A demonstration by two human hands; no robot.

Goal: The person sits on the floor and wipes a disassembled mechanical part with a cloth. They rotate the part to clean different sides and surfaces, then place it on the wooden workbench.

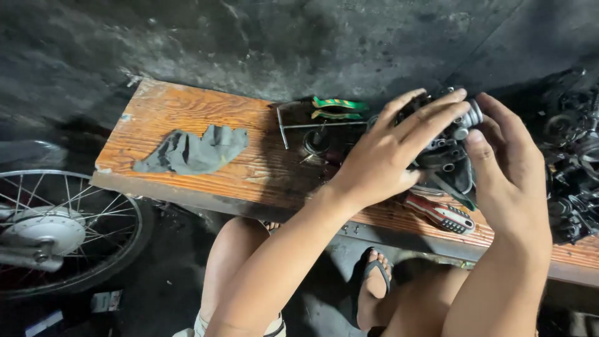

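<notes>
Both hands hold 1 dark metal part [446, 153], likely a carburetor, just above the right half of the plank [187, 118]. The left hand [380, 159] is clasped over the part's near-left side, its fingers [430, 112] stretched across the top toward a round silver cap [473, 115] at the part's upper right. The right hand [508, 168] cups the part from the right, thumb tip pressed beside the cap and fingers curled behind it. So the part sits between the 2 palms, mostly hidden by the left fingers, with the cap poking out between the 2 hands.

Under the hands, near the plank's front edge, lies a screwdriver [444, 215] with a red and white handle. A grey rag [193, 151] lies crumpled on the plank's left half, well apart from the hands. At the back edge, near the middle, rest green-handled pliers [338, 107] and a thin metal T-handle wrench [312, 126], with small dark bits beside them. Dark engine parts [571, 162] crowd the plank's right end. A spoked wheel [56, 228] stands on the floor beyond the plank's left end. A foot in a black sandal [374, 281] shows below the front edge.
</notes>
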